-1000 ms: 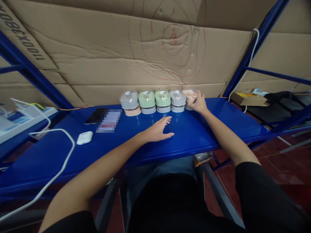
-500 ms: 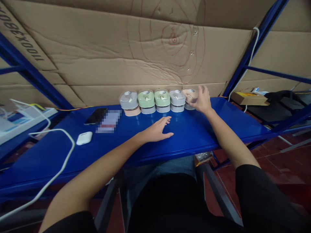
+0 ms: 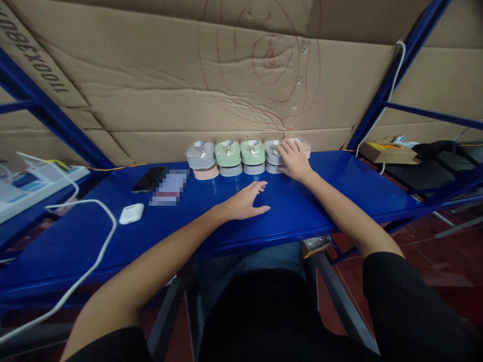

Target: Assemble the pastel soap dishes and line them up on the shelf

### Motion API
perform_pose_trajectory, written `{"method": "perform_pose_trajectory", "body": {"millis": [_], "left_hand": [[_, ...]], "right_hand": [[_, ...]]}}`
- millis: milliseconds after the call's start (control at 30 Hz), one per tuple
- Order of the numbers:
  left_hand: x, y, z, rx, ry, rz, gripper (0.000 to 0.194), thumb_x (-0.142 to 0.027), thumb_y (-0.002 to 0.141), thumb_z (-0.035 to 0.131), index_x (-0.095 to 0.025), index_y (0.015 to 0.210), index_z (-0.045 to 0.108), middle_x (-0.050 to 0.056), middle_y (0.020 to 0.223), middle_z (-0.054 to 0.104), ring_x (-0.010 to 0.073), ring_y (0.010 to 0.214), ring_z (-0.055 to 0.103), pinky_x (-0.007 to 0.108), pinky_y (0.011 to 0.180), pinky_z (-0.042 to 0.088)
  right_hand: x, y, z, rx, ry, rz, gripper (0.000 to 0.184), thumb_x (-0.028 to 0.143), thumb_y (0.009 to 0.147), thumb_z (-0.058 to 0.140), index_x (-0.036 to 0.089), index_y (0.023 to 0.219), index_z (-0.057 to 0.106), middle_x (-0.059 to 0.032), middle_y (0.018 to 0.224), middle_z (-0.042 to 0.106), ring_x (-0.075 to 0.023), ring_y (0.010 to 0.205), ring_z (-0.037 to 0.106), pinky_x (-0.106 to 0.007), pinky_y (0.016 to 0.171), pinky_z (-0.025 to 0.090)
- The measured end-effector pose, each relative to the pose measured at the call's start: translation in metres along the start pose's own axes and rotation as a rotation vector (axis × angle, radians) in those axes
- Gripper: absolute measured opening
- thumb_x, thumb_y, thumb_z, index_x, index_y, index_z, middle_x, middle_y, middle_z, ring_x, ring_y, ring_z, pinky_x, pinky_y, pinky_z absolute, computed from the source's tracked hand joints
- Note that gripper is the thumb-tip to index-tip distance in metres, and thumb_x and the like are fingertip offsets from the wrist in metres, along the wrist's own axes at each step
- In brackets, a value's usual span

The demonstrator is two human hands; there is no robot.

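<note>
Several two-high stacks of small lidded boxes stand in a row at the back of the blue table. My right hand (image 3: 296, 160) is at the right side of the stack with a grey top box (image 3: 273, 146), fingers spread, partly covering it and the peach box (image 3: 305, 146) behind. Whether the fingertips touch the grey box I cannot tell. My left hand (image 3: 247, 202) lies over the table in front of the row, open, thumb apart, holding nothing. Nearest it are the green boxes (image 3: 253, 151) with clear lids; another green box (image 3: 228, 153) and a grey box (image 3: 200, 155) stand further left.
A dark phone (image 3: 150, 179), a blurred-out item (image 3: 169, 187) and a white earbud case (image 3: 131, 214) lie on the table (image 3: 324, 211) at left. A white cable (image 3: 109, 236) crosses the left side. Cardboard (image 3: 158, 95) backs the table between blue posts.
My right hand has moved left from the peach box at the row's end to the neighbouring grey stack. My left hand stays in place.
</note>
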State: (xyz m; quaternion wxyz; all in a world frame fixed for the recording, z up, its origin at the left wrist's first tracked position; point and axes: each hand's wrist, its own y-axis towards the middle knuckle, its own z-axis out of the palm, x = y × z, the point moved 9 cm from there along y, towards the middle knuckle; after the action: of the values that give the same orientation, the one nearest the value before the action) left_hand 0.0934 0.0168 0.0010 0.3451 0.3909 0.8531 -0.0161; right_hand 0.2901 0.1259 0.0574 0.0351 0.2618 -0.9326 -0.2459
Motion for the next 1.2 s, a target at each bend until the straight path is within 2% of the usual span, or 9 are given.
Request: {"method": "perform_pose_trajectory", "body": {"millis": [267,467,533,633,767,867,967,1100,1200], "left_hand": [[0.0,0.0,-0.008,-0.062,-0.009,0.015,0.084,-0.054,0.099,0.085,-0.022,0.171,0.055,0.022,0.168,0.067,0.041,0.147,0.075,0.063,0.129,0.061],[0.009,0.005,-0.036,-0.295,-0.278,0.024,0.08,-0.059,0.096,0.089,-0.021,0.16,0.058,0.021,0.151,0.075,0.0378,0.138,0.078,0.065,0.127,0.061],[0.017,0.005,-0.049,-0.377,-0.441,0.019,0.087,-0.067,0.095,0.091,-0.023,0.16,0.055,0.022,0.153,0.074,0.0373,0.14,0.078,0.064,0.128,0.06],[0.033,0.005,-0.07,-0.463,-0.613,-0.01,0.101,-0.082,0.09,0.091,-0.026,0.163,0.051,0.023,0.161,0.07,0.0393,0.144,0.077,0.065,0.129,0.059],[0.045,0.006,-0.078,-0.381,-0.739,-0.06,0.098,-0.087,0.087,0.09,-0.024,0.155,0.06,0.02,0.142,0.079,0.0438,0.138,0.079,0.066,0.117,0.067],[0.049,0.006,-0.079,-0.329,-0.797,-0.102,0.088,-0.079,0.079,0.1,-0.023,0.14,0.071,0.017,0.128,0.083,0.0408,0.125,0.081,0.058,0.106,0.07],[0.05,0.005,-0.082,-0.303,-0.803,-0.137,0.089,-0.072,0.067,0.107,-0.021,0.133,0.075,0.015,0.123,0.084,0.0381,0.12,0.081,0.052,0.105,0.067],[0.05,0.0,-0.092,-0.273,-0.515,-0.209,0.09,-0.06,0.06,0.109,-0.02,0.133,0.074,0.014,0.126,0.082,0.0388,0.125,0.077,0.052,0.11,0.063],[0.048,-0.003,-0.087,-0.199,-0.262,-0.255,0.088,-0.057,0.056,0.11,-0.022,0.126,0.069,0.012,0.129,0.079,0.0392,0.127,0.075,0.053,0.109,0.062]], "right_hand": [[0.001,-0.006,-0.025,-0.156,0.026,0.029,0.08,0.028,0.097,0.07,0.015,0.174,0.055,-0.0238,0.175,0.064,-0.0527,0.164,0.053,-0.083,0.141,0.032],[-0.009,-0.023,-0.063,-0.373,0.128,0.154,0.095,0.048,0.104,0.067,0.019,0.186,0.031,-0.0254,0.182,0.051,-0.0575,0.171,0.043,-0.086,0.139,0.036],[0.001,-0.03,-0.071,-0.451,0.196,0.099,0.098,0.052,0.103,0.069,0.021,0.186,0.027,-0.0262,0.182,0.048,-0.0567,0.172,0.042,-0.086,0.139,0.037],[0.035,-0.037,-0.072,-0.489,0.316,-0.118,0.089,0.053,0.101,0.075,0.027,0.177,0.036,-0.0248,0.175,0.058,-0.0509,0.168,0.053,-0.083,0.137,0.042],[0.084,-0.045,-0.053,-0.311,0.423,-0.364,0.074,0.058,0.103,0.077,0.032,0.166,0.047,-0.0208,0.178,0.06,-0.0421,0.169,0.057,-0.072,0.139,0.047],[0.098,-0.046,-0.039,-0.144,0.415,-0.347,0.07,0.059,0.105,0.077,0.033,0.165,0.053,-0.0188,0.186,0.052,-0.0387,0.174,0.051,-0.068,0.14,0.048],[0.099,-0.045,-0.035,-0.097,0.391,-0.29,0.072,0.054,0.103,0.08,0.034,0.167,0.054,-0.0178,0.187,0.05,-0.0393,0.176,0.047,-0.071,0.139,0.049],[0.096,-0.043,-0.029,-0.056,0.479,-0.312,0.079,0.046,0.097,0.083,0.025,0.168,0.055,-0.0226,0.173,0.061,-0.0449,0.161,0.061,-0.067,0.13,0.057],[0.088,-0.044,-0.01,0.112,0.536,-0.292,0.092,0.038,0.09,0.087,0.021,0.173,0.051,-0.0235,0.169,0.066,-0.0448,0.151,0.069,-0.062,0.126,0.061]]}}
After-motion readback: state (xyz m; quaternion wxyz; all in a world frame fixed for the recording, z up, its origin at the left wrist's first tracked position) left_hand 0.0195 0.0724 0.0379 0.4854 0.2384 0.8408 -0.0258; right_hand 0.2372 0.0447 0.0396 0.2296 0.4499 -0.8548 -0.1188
